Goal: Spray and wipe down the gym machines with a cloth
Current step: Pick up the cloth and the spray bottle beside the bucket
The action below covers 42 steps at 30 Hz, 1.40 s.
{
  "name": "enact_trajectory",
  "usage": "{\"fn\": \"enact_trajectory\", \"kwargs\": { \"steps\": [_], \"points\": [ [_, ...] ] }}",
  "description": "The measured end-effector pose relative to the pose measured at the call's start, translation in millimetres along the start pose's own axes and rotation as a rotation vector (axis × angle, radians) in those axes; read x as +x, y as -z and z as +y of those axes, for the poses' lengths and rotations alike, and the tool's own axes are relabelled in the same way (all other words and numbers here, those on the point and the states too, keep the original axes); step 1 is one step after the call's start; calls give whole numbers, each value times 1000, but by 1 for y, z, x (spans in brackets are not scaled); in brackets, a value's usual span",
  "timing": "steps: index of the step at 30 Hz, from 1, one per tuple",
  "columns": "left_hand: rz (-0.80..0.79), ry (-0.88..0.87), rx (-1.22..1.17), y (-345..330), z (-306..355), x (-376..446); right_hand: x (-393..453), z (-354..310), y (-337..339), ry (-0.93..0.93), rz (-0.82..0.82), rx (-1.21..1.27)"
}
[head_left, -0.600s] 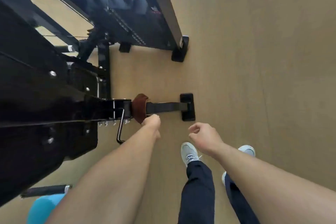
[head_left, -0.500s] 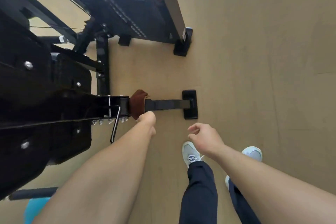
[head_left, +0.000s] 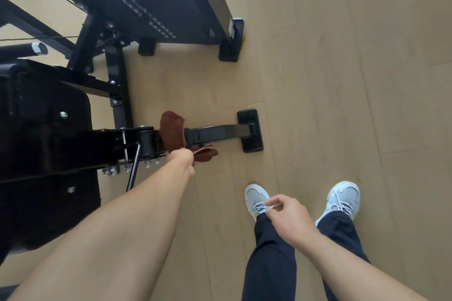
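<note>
The floor (head_left: 330, 80) was pale wood boards, and a black machine (head_left: 49, 144) stood on it at the left. A thin black bar (head_left: 217, 132) ran out from the machine to a flat foot (head_left: 250, 131) on the floor. The bar's long way went from left to right in the view.

A brown cloth (head_left: 171, 129) lay draped over the bar, right where the bar met the machine. One end hung over the far side. The other end came down on the near side, into the left hand (head_left: 182, 160). That hand's fingers were curled tight on the cloth, though the fingertips were hidden behind the hand.

The right hand (head_left: 286, 215) hung well apart from the bar, over 1 of the 2 grey shoes (head_left: 256, 197). Its fingers were loosely bent and it held nothing. No spray bottle could be seen.

The left hand was the nearer one. The bare part of the bar lay to the right of the cloth, toward the foot. So the next wipe would likely slide the cloth along the bar that way.
</note>
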<state>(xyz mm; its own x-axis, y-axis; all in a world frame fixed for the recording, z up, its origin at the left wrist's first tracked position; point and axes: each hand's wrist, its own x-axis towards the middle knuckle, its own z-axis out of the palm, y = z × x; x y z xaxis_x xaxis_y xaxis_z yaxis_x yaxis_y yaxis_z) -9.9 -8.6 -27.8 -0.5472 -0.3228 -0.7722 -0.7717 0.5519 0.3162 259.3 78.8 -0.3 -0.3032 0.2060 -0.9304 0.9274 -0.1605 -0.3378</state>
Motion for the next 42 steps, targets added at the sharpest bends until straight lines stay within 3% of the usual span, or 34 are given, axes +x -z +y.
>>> {"fn": "enact_trajectory", "kwargs": {
  "steps": [3, 7, 11, 14, 19, 22, 25, 30, 35, 38, 42],
  "points": [
    [-117, 8, -79, -26, -12, -50, -28, 10, 19, -17, 100, 107],
    [-444, 126, -90, -46, -43, -159, -81, 8, 56, -9, 361, 292],
    [-754, 225, 107, -36, -77, -248, -157, 13, 98, 61, 311, 498],
    [-952, 257, 209, -18, -92, -328, -227, 33, 115, 85, 241, 511],
    [-1068, 316, 292, 18, -113, -417, -310, 81, 113, 162, 351, 406],
    [-1030, 277, 388, 48, -122, -447, -352, 98, 104, 284, 435, 279],
    [-880, 130, 423, 76, -136, -456, -376, 105, 96, 428, 431, 181],
    [-830, 22, 29, 129, -180, -467, -414, 114, 76, 597, 203, -57],
    [-660, -128, -320, 190, -226, -478, -442, 121, 53, 470, -63, -130],
    [-594, -248, -349, 223, -241, -488, -458, 99, 33, 433, -82, -9],
    [-389, -395, -354, 259, -257, -499, -480, 58, -14, 452, -249, 60]
  ]
}}
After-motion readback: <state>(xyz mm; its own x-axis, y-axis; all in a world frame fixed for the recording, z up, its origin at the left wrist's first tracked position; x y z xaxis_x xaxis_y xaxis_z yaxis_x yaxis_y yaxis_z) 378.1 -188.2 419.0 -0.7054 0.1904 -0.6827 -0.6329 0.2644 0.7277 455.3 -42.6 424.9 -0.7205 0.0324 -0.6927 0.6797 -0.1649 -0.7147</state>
